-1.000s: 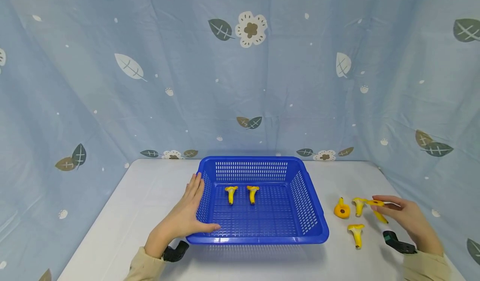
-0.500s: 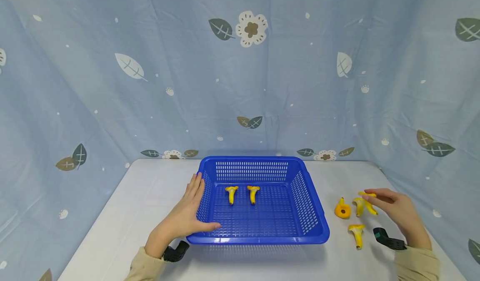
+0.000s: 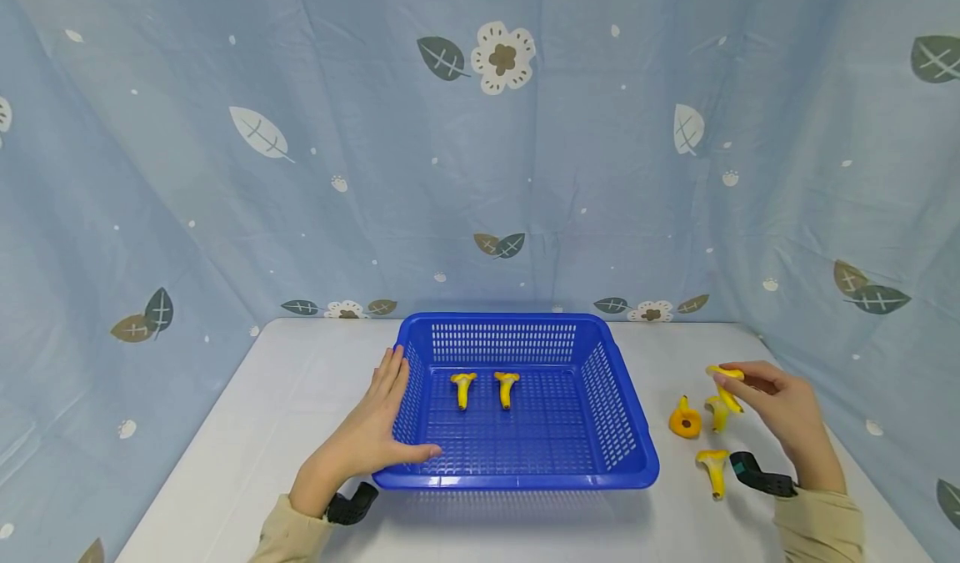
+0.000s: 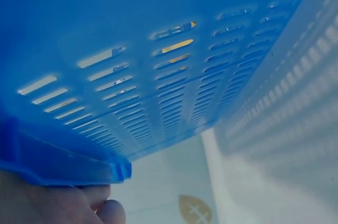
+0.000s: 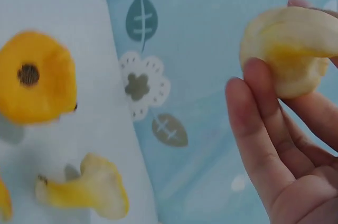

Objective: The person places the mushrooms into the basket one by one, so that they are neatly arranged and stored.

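A yellow chanterelle mushroom (image 5: 288,36) is pinched between the thumb and fingers of my right hand (image 3: 791,413), raised over the right side of the table with its stem pointing down in the head view. Below and left of that hand lie three more chanterelles: one with its orange cap (image 3: 685,423) facing up, one on its side (image 3: 718,419), and one nearer the front (image 3: 716,475). My left hand (image 3: 367,429) rests on the left rim of a blue plastic basket (image 3: 517,481), fingers straight along it and thumb stretched over the front corner. Two chanterelles (image 3: 462,392) lie side by side inside.
The basket stands mid-table on a white tabletop (image 3: 315,379), its slotted wall (image 4: 174,81) filling much of the left wrist view. A blue curtain (image 3: 480,171) with leaves and flowers hangs behind the table and at both sides.
My right hand has lifted the chanterelle and carried it left and away from me, over the loose ones. The left hand and basket have stayed put.
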A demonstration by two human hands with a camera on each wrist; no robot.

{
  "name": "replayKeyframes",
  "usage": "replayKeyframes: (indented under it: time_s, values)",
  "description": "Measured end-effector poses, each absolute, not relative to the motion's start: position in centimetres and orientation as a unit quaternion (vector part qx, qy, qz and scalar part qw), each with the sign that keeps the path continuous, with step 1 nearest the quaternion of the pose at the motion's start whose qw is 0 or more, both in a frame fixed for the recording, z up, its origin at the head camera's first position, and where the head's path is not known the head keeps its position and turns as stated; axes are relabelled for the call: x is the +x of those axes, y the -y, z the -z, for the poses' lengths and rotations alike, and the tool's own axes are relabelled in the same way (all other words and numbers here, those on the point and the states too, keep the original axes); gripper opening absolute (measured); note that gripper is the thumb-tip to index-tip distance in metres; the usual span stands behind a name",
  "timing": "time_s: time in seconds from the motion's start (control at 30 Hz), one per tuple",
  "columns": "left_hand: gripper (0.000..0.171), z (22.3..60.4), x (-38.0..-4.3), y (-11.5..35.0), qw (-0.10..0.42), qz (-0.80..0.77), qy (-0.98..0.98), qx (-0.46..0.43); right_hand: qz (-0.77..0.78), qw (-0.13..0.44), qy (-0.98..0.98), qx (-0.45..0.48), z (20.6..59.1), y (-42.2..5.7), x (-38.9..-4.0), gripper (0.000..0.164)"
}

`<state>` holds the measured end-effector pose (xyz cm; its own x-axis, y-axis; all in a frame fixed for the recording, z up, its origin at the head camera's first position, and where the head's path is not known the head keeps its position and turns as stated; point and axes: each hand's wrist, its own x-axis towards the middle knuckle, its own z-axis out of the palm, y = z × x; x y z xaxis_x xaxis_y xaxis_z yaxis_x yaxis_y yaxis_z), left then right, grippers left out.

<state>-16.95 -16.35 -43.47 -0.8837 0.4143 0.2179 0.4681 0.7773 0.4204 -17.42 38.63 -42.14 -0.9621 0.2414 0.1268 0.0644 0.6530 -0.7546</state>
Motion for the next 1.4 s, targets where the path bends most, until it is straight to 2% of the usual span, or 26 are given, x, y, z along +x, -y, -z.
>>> replayKeyframes:
  time_s: [0.27, 0.67, 1.1, 1.4]
  values:
    - [0.130, 43.4, -16.9, 16.4, 0.056, 0.244, 0.939, -0.234, -0.434, 0.160, 0.884, -0.070, 41.0, -36.2, -17.5, 0.047]
    - [0.130, 43.2, -16.6, 16.1, 0.041, 0.237, 0.945, -0.221, -0.475, 0.201, 0.857, -0.017, 39.1, -32.8, -17.3, 0.036]
    - [0.132, 43.2, -16.7, 16.1, 0.053, 0.230, 0.946, -0.222, -0.442, 0.168, 0.881, 0.030, 34.9, -28.5, -18.3, 0.033]
    - [0.133, 43.1, -16.8, 16.1, 0.041, 0.230, 0.947, -0.219, -0.432, 0.133, 0.891, 0.051, 32.5, -26.0, -20.0, 0.044]
